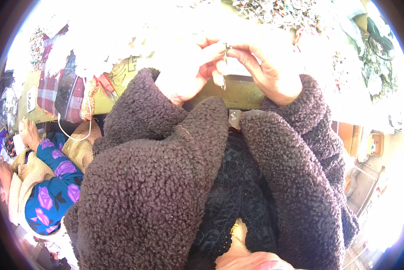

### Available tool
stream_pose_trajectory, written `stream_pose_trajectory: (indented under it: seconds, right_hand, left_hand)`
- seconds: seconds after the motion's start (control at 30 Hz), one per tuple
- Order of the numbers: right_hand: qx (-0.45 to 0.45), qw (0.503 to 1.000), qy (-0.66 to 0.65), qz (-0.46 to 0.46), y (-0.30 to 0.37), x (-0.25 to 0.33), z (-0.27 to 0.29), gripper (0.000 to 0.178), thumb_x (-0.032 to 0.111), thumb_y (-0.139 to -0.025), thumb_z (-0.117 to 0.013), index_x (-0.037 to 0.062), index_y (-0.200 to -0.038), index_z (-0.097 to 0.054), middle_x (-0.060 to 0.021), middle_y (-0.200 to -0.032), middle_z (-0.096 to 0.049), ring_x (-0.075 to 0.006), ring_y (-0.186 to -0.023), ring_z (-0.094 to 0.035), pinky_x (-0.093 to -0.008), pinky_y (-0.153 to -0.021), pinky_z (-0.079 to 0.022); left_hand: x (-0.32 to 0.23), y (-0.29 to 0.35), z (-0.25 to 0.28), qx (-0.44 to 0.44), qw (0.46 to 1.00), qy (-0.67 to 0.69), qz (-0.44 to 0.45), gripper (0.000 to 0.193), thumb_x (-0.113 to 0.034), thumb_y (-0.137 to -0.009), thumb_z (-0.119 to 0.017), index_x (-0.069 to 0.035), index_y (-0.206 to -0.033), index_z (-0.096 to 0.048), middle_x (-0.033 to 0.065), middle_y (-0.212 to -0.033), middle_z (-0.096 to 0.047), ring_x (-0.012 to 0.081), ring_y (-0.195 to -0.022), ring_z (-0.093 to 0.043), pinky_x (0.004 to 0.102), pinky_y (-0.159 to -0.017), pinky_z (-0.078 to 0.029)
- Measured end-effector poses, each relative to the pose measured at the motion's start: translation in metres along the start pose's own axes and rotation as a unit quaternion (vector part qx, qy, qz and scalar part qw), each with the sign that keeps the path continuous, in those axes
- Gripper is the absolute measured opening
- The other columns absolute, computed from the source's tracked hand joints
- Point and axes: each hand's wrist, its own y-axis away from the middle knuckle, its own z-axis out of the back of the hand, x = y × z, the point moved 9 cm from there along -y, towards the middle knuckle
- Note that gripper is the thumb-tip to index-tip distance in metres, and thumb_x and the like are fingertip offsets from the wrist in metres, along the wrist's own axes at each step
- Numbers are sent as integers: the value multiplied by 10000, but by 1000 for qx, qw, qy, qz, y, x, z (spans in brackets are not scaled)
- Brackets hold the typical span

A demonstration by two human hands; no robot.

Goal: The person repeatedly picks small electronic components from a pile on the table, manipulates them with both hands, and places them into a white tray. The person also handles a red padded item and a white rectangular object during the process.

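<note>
Above the table's near edge, my left hand [189,75] and my right hand [274,74] come together. Between their fingertips is a small shiny metal piece [226,53], a narrow part of it hanging down; its exact kind is too small and glare-washed to tell. My right thumb and forefinger pinch its upper end. The left fingers are closed around its left side, and a bright tip [223,84] shows below them. Both wrists come out of dark brown fleece sleeves.
Red-handled pliers [105,84] lie left of my left sleeve, by a plaid cloth [49,87] and a dark phone [66,96] with a white cable [71,137]. A co-worker's floral sleeve [58,180] is at left. Small metal pieces [283,12] are heaped at the back; strong glare covers much of the table.
</note>
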Motion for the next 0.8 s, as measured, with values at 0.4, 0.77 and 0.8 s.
stream_pose_trajectory:
  seconds: [0.4, 0.77, 0.8]
  right_hand:
    - [38, 963, -196, -182, 4, -24, -6, 174, 135, -842, -649, 30, -979, -631, -36, -838, -635, -110, -760, -596, -244, -698, -483]
    - [-45, 995, 84, 29, 3, 2, -1, 262, 179, -934, -510, 19, -1125, -594, -120, -975, -620, -237, -829, -579, -352, -766, -471]
    - [62, 980, 38, -187, 19, -40, -7, 250, 173, -938, -508, 16, -1112, -595, -129, -1002, -621, -216, -852, -586, -314, -777, -470]
  left_hand:
    - [9, 1, 1, -11, 999, 29, 21, 271, -61, -855, -596, 23, -1108, -550, 116, -1025, -600, 191, -886, -604, 296, -742, -524]
    - [-4, -5, 22, -82, 992, -51, -87, 183, -96, -915, -514, 22, -1047, -561, 92, -912, -615, 162, -766, -602, 268, -641, -515]
    - [-5, -4, 23, -86, 990, -75, -84, 184, -97, -922, -500, 27, -1044, -560, 92, -911, -613, 164, -767, -601, 269, -643, -514]
